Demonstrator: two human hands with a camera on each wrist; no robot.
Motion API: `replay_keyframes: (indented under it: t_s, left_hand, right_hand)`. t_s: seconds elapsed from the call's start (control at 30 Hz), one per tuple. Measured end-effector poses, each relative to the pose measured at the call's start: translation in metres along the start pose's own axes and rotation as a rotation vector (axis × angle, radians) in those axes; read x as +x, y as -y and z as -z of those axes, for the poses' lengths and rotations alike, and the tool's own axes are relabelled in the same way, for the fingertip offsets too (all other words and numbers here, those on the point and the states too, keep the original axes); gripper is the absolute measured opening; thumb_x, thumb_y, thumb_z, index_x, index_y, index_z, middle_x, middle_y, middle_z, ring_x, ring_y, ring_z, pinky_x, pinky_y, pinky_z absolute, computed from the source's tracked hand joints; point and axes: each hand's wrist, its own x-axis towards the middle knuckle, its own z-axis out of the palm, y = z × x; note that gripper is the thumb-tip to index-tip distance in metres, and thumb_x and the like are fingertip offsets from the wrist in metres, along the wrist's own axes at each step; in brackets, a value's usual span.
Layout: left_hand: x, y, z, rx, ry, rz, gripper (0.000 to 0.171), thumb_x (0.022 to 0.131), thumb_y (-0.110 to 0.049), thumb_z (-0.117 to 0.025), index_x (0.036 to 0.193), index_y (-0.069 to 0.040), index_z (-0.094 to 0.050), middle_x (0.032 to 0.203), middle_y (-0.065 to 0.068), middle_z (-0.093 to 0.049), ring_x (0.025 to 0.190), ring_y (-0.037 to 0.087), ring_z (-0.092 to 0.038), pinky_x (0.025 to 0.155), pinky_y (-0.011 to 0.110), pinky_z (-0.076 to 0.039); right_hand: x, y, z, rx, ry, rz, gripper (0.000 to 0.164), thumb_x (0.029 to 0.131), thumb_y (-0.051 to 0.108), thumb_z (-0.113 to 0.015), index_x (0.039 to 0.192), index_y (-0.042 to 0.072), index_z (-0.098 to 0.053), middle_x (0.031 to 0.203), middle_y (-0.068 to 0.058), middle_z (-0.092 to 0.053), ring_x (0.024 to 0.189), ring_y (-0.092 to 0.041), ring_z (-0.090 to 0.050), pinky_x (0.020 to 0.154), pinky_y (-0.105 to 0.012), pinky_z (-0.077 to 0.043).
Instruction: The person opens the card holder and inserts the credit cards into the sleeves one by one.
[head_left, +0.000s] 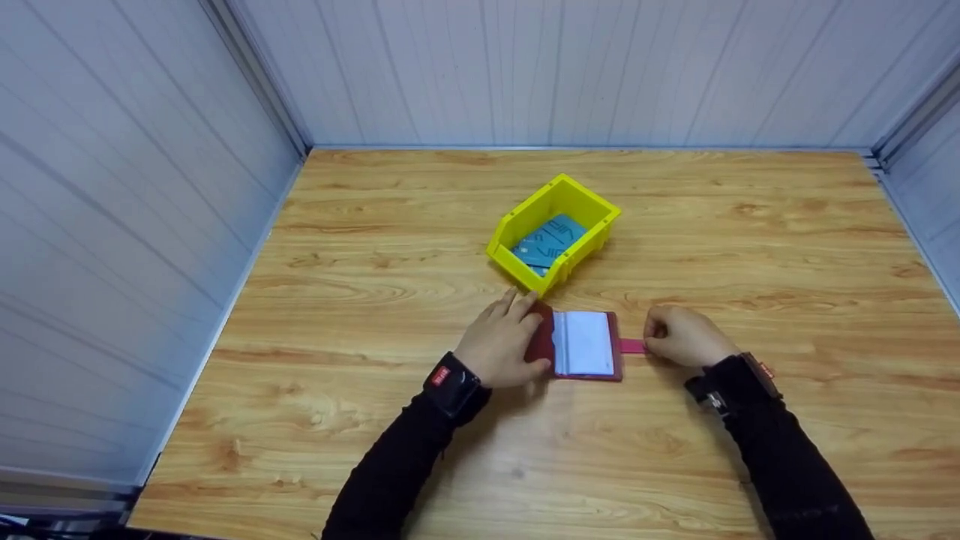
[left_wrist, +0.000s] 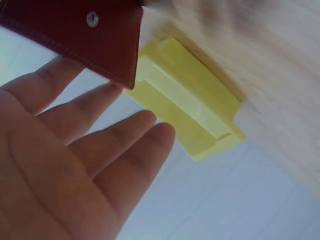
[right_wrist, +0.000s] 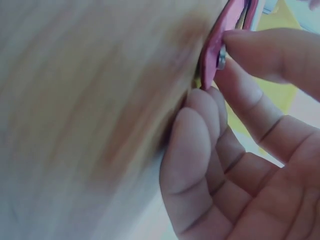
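Note:
A dark red card holder [head_left: 618, 364] lies open on the table, with pale clear sleeves [head_left: 589, 345] inside. My left hand [head_left: 501, 341] lies over its left cover, fingers extended; in the left wrist view the fingertips touch the edge of that cover [left_wrist: 75, 37], which bears a metal snap [left_wrist: 92, 19]. My right hand [head_left: 686, 335] pinches the end of the pink strap [head_left: 632, 346] on the right side. In the right wrist view thumb and fingers meet at the strap [right_wrist: 212, 57], close to its metal snap [right_wrist: 222, 58].
Just behind the card holder stands a yellow bin [head_left: 592, 196] holding several blue cards [head_left: 551, 240]. The wood-grain table [head_left: 360, 300] is bordered by white panel walls [head_left: 465, 75] at the back and sides.

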Motion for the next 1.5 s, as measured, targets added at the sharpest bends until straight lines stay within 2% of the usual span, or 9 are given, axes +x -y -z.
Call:
replay_keyframes:
  t_s: [0.27, 0.6, 0.7, 0.8, 0.9, 1.03, 1.27, 1.4, 1.5]
  left_hand:
    - [0.012, 0.003, -0.012, 0.061, 0.041, -0.015, 0.074, 0.085, -0.05, -0.068, 0.143, -0.007, -0.049, 0.157, 0.014, -0.036, 0.149, 0.032, -0.024, 0.123, 0.045, -0.021]
    - [0.016, 0.009, -0.019, -0.046, 0.062, -0.005, 0.078, 0.084, -0.042, -0.071, 0.148, -0.007, -0.042, 0.155, 0.015, -0.037, 0.143, 0.025, -0.036, 0.111, 0.04, -0.042]
    - [0.017, 0.009, -0.02, -0.048, 0.067, 0.0, 0.079, 0.084, -0.043, -0.071, 0.148, -0.007, -0.042, 0.156, 0.015, -0.036, 0.143, 0.025, -0.036, 0.111, 0.04, -0.042]
    - [0.018, 0.009, -0.02, -0.049, 0.072, 0.003, 0.08, 0.083, -0.043, -0.072, 0.148, -0.008, -0.042, 0.156, 0.015, -0.036, 0.143, 0.026, -0.036, 0.111, 0.041, -0.042]
    - [0.018, 0.009, -0.021, -0.055, 0.075, 0.001, 0.08, 0.083, -0.043, -0.072, 0.149, -0.008, -0.041, 0.155, 0.016, -0.036, 0.143, 0.026, -0.037, 0.111, 0.041, -0.041]
    - [0.019, 0.009, -0.023, -0.065, 0.068, -0.012, 0.08, 0.083, -0.043, -0.072, 0.148, -0.008, -0.041, 0.155, 0.016, -0.037, 0.142, 0.026, -0.038, 0.112, 0.041, -0.041]
    - [0.018, 0.012, -0.027, -0.061, 0.017, -0.054, 0.078, 0.082, -0.041, -0.072, 0.145, -0.005, -0.045, 0.149, 0.017, -0.044, 0.139, 0.026, -0.041, 0.109, 0.04, -0.044]
    - [0.017, 0.012, -0.027, -0.065, 0.002, -0.053, 0.077, 0.082, -0.04, -0.072, 0.145, -0.005, -0.045, 0.148, 0.017, -0.045, 0.137, 0.026, -0.043, 0.108, 0.04, -0.045]
    - [0.016, 0.012, -0.027, -0.067, -0.003, -0.051, 0.076, 0.082, -0.038, -0.072, 0.145, -0.005, -0.045, 0.148, 0.017, -0.045, 0.136, 0.027, -0.044, 0.108, 0.04, -0.045]
  right_hand:
    - [0.002, 0.0, -0.001, -0.016, -0.017, 0.03, 0.008, 0.081, 0.008, -0.067, 0.075, 0.009, -0.061, 0.069, 0.001, -0.059, 0.064, -0.012, -0.05, 0.059, -0.026, -0.039]
    - [0.004, 0.005, 0.007, -0.03, 0.028, -0.005, 0.006, 0.086, 0.013, -0.065, 0.08, 0.01, -0.063, 0.072, -0.001, -0.061, 0.064, -0.013, -0.052, 0.059, -0.028, -0.041]
    - [0.007, 0.011, 0.017, -0.04, 0.022, -0.016, 0.011, 0.089, 0.019, -0.065, 0.089, 0.008, -0.067, 0.081, -0.005, -0.067, 0.072, -0.017, -0.058, 0.065, -0.034, -0.048]
    - [0.014, 0.022, 0.032, -0.046, -0.029, -0.017, 0.032, 0.093, 0.031, -0.063, 0.108, 0.003, -0.067, 0.103, -0.016, -0.068, 0.09, -0.029, -0.063, 0.078, -0.046, -0.053]
    - [0.026, 0.04, 0.05, -0.043, -0.092, -0.01, 0.052, 0.094, 0.04, -0.061, 0.128, 0.001, -0.057, 0.127, -0.024, -0.058, 0.113, -0.04, -0.056, 0.094, -0.058, -0.047]
    - [0.048, 0.071, 0.069, -0.052, -0.134, -0.013, 0.066, 0.093, 0.05, -0.059, 0.141, 0.006, -0.048, 0.144, -0.023, -0.045, 0.132, -0.042, -0.043, 0.107, -0.063, -0.035]
    - [0.095, 0.116, 0.088, -0.026, -0.122, 0.007, 0.073, 0.092, 0.052, -0.059, 0.15, 0.012, -0.038, 0.153, -0.019, -0.037, 0.14, -0.039, -0.035, 0.113, -0.061, -0.029]
    - [0.128, 0.134, 0.09, -0.023, -0.135, -0.01, 0.061, 0.096, 0.045, -0.056, 0.143, 0.008, -0.047, 0.147, -0.018, -0.047, 0.135, -0.037, -0.043, 0.112, -0.054, -0.035]
    - [0.148, 0.14, 0.086, -0.037, -0.156, -0.037, 0.038, 0.096, 0.034, -0.054, 0.115, 0.003, -0.064, 0.11, -0.016, -0.066, 0.099, -0.03, -0.06, 0.089, -0.042, -0.048]
